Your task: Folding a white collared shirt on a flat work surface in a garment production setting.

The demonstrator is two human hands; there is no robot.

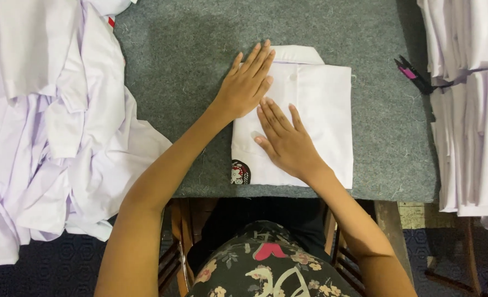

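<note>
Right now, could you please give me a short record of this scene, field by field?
Left hand: left hand flat, palm down, on the folded white shirt near its collar.
Right hand: right hand flat on the same shirt, lower.
Shirt: folded, lying on the grey felt table; a badge shows at its lower left corner.
Left side: loose pile of white shirts.
Right side: stack of folded shirts; black and pink tool beside it.
</note>
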